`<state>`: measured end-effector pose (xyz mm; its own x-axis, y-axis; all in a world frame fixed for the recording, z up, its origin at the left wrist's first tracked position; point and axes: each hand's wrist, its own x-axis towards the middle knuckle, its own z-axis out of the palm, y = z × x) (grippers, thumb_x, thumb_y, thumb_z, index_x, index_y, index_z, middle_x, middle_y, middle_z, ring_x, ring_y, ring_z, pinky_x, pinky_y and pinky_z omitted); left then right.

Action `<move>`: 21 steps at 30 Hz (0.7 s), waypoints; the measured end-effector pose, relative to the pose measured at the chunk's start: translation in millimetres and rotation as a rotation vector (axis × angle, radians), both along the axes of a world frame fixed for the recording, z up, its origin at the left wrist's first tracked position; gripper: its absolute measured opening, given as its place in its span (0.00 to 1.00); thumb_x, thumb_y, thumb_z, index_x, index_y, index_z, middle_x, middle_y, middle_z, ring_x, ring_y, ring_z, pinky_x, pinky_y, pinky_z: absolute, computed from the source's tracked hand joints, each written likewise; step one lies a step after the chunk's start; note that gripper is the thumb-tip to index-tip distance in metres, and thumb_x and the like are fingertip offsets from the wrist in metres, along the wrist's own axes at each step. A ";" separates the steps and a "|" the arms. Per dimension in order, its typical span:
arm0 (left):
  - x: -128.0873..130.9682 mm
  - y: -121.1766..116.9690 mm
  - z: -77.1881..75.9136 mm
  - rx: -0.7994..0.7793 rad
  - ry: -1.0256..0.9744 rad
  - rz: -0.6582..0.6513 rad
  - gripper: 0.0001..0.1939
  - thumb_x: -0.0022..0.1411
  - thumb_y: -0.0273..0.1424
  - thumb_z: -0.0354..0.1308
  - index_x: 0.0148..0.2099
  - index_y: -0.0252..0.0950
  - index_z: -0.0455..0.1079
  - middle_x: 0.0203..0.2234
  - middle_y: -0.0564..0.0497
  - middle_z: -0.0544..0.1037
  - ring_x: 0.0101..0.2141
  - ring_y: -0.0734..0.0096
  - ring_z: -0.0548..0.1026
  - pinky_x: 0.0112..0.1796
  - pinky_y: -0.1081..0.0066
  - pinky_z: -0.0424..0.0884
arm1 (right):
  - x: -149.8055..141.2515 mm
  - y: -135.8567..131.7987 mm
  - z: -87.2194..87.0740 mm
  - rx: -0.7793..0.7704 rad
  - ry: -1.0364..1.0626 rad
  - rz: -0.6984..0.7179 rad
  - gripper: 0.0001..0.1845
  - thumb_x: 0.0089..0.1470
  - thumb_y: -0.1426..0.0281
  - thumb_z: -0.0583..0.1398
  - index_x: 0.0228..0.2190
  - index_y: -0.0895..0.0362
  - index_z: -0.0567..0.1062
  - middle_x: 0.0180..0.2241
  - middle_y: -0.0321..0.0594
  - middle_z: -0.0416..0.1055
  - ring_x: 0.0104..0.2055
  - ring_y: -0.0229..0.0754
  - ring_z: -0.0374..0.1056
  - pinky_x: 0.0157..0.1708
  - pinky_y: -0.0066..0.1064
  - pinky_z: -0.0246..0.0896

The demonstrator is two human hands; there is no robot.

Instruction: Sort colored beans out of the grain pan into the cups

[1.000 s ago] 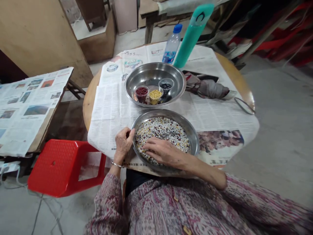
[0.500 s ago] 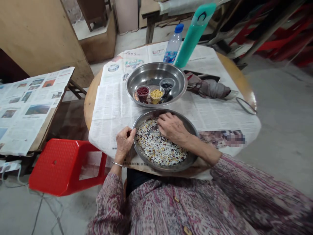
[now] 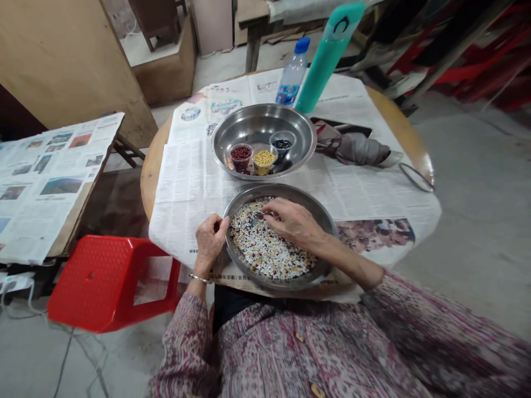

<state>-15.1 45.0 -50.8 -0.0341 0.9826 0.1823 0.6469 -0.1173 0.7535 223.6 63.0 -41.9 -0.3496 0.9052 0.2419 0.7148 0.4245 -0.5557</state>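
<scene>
A steel pan full of mixed white, yellow, red and dark grains sits at the near edge of a round table. My left hand grips the pan's left rim with curled fingers. My right hand rests on the grains at the pan's far side, fingertips drawn together on them. Behind it a second steel pan holds three small cups: red beans, yellow grains and black beans.
Newspaper covers the round table. A clear water bottle and a teal flask stand at the back, a folded grey umbrella to the right. A red plastic stool stands left, beside another newspaper-covered table.
My right hand moved from the near part of the grain pan to its far side, then shifted slightly left. The left hand stayed on the rim.
</scene>
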 end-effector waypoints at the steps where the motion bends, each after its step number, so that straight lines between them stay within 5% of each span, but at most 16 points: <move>1: -0.1 0.1 -0.6 0.006 -0.002 0.000 0.18 0.67 0.38 0.55 0.25 0.38 0.59 0.20 0.58 0.64 0.25 0.75 0.62 0.31 0.72 0.59 | 0.8 5.1 -3.0 0.032 -0.059 -0.056 0.10 0.60 0.70 0.57 0.41 0.54 0.78 0.40 0.45 0.77 0.44 0.49 0.71 0.45 0.42 0.68; 4: -0.3 0.3 -2.4 0.018 -0.006 -0.003 0.18 0.67 0.37 0.55 0.25 0.38 0.60 0.20 0.58 0.65 0.24 0.75 0.63 0.31 0.72 0.59 | -3.8 17.3 -11.1 0.086 -0.179 -0.123 0.12 0.62 0.65 0.58 0.43 0.55 0.79 0.42 0.48 0.76 0.49 0.54 0.68 0.47 0.46 0.67; 13: -0.1 0.5 -1.3 -0.004 -0.009 -0.010 0.14 0.67 0.37 0.55 0.29 0.38 0.65 0.22 0.57 0.69 0.26 0.74 0.66 0.33 0.73 0.62 | -65.4 12.0 -4.3 0.018 -0.152 0.141 0.07 0.61 0.68 0.59 0.37 0.58 0.76 0.40 0.48 0.73 0.46 0.50 0.67 0.48 0.41 0.64; 21: -1.3 -0.3 -4.3 0.020 -0.040 -0.013 0.16 0.68 0.38 0.55 0.28 0.38 0.63 0.21 0.58 0.67 0.25 0.75 0.64 0.32 0.73 0.60 | -43.9 -14.2 6.6 0.015 -0.227 0.525 0.05 0.54 0.77 0.59 0.30 0.56 0.73 0.33 0.41 0.70 0.38 0.43 0.62 0.38 0.34 0.57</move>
